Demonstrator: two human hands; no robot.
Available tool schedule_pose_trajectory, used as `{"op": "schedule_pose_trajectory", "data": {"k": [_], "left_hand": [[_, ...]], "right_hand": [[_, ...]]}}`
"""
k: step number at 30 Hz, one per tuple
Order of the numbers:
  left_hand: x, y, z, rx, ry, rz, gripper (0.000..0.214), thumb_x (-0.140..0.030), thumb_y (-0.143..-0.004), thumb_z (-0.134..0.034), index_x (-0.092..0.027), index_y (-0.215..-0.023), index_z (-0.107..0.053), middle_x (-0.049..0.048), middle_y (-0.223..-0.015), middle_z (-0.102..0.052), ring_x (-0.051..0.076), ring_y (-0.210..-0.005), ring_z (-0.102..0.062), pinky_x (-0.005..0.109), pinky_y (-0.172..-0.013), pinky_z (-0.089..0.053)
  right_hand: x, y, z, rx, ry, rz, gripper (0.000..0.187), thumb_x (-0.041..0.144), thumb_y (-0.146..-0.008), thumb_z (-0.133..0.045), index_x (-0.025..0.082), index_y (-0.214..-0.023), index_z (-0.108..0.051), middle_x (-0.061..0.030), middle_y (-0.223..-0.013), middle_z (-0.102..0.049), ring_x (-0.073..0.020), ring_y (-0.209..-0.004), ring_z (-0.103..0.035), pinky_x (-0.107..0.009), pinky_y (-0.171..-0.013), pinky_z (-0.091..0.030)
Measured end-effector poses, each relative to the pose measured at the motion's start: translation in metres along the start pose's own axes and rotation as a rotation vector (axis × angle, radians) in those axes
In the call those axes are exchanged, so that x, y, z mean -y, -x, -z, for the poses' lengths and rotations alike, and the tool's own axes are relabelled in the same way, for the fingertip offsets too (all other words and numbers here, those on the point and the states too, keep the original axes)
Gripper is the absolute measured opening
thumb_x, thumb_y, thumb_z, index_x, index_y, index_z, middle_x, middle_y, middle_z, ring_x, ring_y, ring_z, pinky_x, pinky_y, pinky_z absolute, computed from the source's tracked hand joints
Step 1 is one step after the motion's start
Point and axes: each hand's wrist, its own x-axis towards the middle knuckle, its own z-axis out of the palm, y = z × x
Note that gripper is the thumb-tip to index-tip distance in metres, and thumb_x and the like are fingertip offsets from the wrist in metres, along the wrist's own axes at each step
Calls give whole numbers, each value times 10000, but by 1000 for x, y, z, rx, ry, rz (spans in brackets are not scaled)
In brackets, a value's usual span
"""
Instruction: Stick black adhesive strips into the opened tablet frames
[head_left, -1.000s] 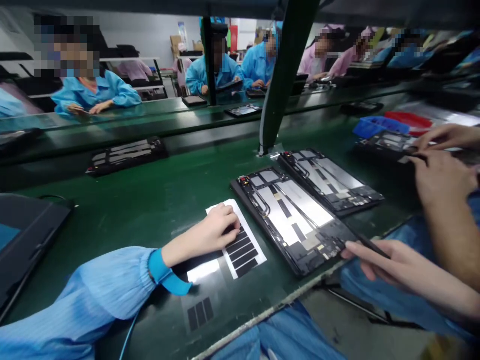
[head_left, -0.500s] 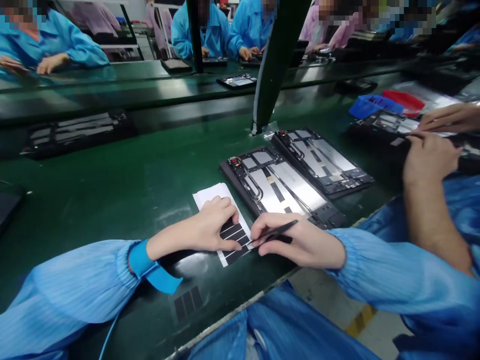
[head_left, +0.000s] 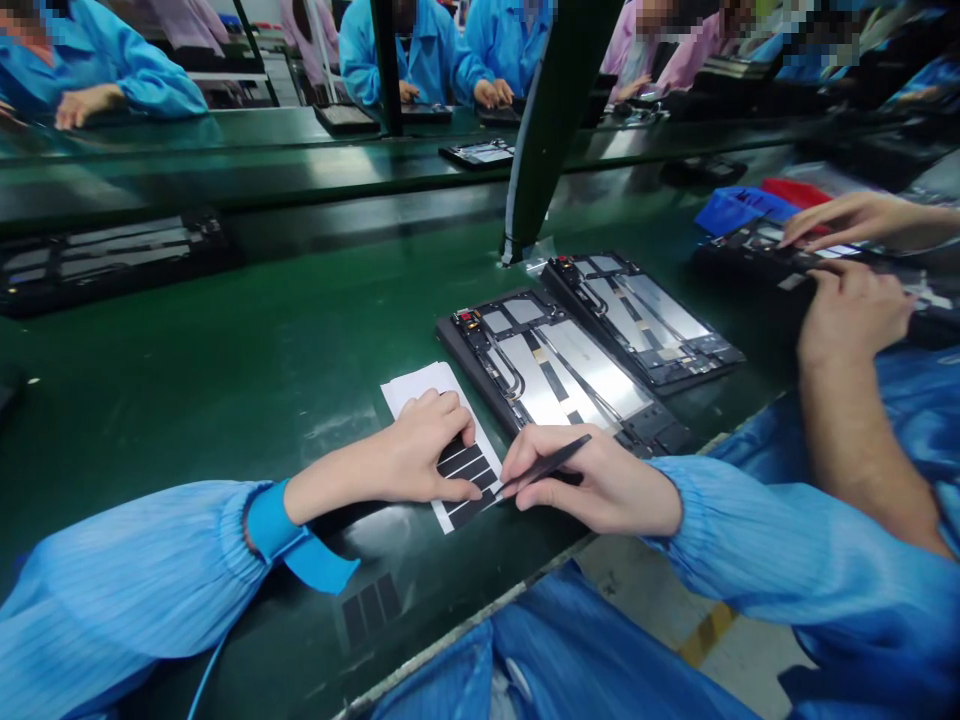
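Sticker sheet [head_left: 466, 462] under my loosely spread left hand [head_left: 427, 445]; right hand [head_left: 592, 480] pinching tweezers [head_left: 551, 462], tip probably touching sheet beside left thumb [head_left: 461, 489].

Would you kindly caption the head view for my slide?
Left hand on a white sheet with black rectangular strips; right hand holding slim black tweezers at its edge.

I see a black-striped white sheet [head_left: 462, 466] flat under the left hand [head_left: 421, 448], dark tweezers [head_left: 551, 461] slanted in the right hand [head_left: 611, 485].
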Motion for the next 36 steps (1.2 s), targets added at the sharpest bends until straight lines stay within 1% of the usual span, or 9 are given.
{"op": "schedule_pose_trajectory", "data": {"k": [9,14,16,18,20,22,24,29,36], "left_hand": [[-1,-2,-1,-3,-10,23,398,-489,-659,-629,-166,-842,-483,36,-822,-442,205,-791,-394,313,-675,-327],[-5,0,1,0,-14,44,366,-452,-670,-632,-162,-843,-493,53,-853,-459,218,-813,-407,332,-693,-344],[-6,-1,1,-13,1,22,361,-440,-660,-645,-166,-835,-489,48,-847,-465,217,-818,-415,336,-703,-354],[-7,-4,1,-89,41,-8,291,-393,-697,-619,-174,-818,-470,39,-844,-471,203,-818,-425,326,-708,-367],[-7,-9,0,-255,88,-37,163,-285,-756,-547,-181,-802,-430,33,-847,-475,182,-812,-436,310,-711,-379],[-7,-14,-1,-436,122,-75,96,-171,-768,-476,-186,-797,-385,43,-899,-483,171,-846,-446,309,-749,-384],[-6,-19,-4,-517,151,-139,131,-115,-750,-450,-188,-812,-360,63,-989,-483,174,-915,-449,322,-803,-383],[-4,-21,-11,-417,183,-187,186,-95,-739,-436,-194,-881,-367,108,-1149,-453,203,-1015,-439,360,-845,-386],[-5,-20,-10,-398,123,-163,186,-77,-723,-443,-195,-839,-359,95,-1149,-463,211,-1054,-383,382,-882,-363]], "right_hand": [[4,-8,-7,-81,76,-14,137,236,-766,-594,119,-699,-568,-21,-630,-574,-104,-563,-560,-204,-526,-456],[3,-10,7,-45,-313,-231,236,340,-763,-594,137,-695,-493,9,-600,-538,-115,-519,-605,-202,-468,-488],[-2,-15,16,-139,-353,-254,260,361,-752,-600,145,-690,-468,12,-600,-536,-123,-516,-613,-208,-462,-496],[-9,-22,23,-336,-302,-236,272,366,-754,-595,160,-676,-435,20,-570,-533,-125,-498,-606,-212,-446,-491],[-20,-28,25,-529,-247,-205,278,366,-774,-569,176,-662,-401,33,-530,-517,-121,-455,-586,-215,-416,-480],[-29,-32,23,-632,-195,-159,271,353,-795,-540,181,-645,-393,34,-527,-504,-115,-426,-570,-214,-387,-468],[-35,-33,19,-647,-146,-107,258,324,-806,-525,177,-631,-405,23,-561,-503,-107,-416,-563,-212,-372,-460],[-36,-31,15,-598,-64,-35,228,265,-809,-511,166,-621,-428,19,-595,-484,-84,-428,-556,-186,-370,-447],[-38,-33,15,-554,-15,-29,211,238,-827,-478,163,-637,-424,20,-613,-465,-73,-432,-537,-183,-384,-424]]}}
